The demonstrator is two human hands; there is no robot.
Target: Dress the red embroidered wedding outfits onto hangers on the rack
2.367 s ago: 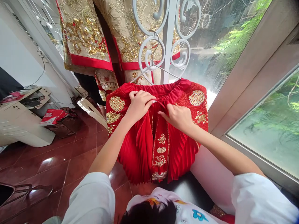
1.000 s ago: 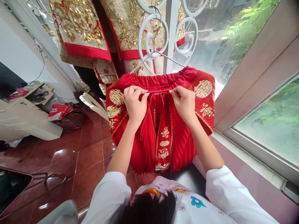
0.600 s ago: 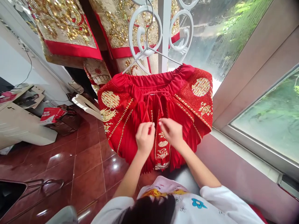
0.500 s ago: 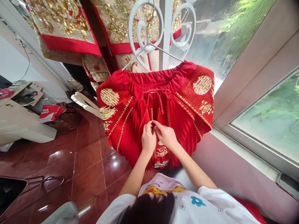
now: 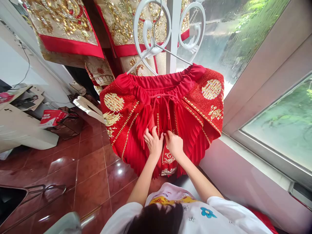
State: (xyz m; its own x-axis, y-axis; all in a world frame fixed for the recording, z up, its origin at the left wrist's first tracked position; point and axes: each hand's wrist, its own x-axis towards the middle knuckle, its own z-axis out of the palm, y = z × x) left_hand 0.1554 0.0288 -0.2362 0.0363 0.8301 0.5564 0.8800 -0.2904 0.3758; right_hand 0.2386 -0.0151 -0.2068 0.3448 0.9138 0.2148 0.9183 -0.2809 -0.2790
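A red pleated skirt (image 5: 195, 107) with gold embroidery hangs by its gathered waistband from a white hanger (image 5: 156, 50) on a white scrolled metal stand (image 5: 174, 32). Its red drawstring (image 5: 167, 102) dangles from the tied waist. My left hand (image 5: 153, 143) and my right hand (image 5: 174, 144) sit side by side at the skirt's middle, either side of the gold-embroidered centre strip (image 5: 168, 157). The left hand's fingers close on a fold of pleats. The right hand's fingertips are curled into the fabric beside the strip.
A gold and red beaded jacket (image 5: 65, 22) hangs behind on the left. A window (image 5: 280, 123) and sill run along the right. On the red tiled floor (image 5: 85, 162) are white furniture (image 5: 21, 130), a red booklet (image 5: 51, 118), white plastic hangers (image 5: 87, 109) and a wire hanger (image 5: 36, 195).
Both hands left the drawstring at the waistband and dropped to the middle of the skirt, where they now grip the pleats beside the embroidered strip.
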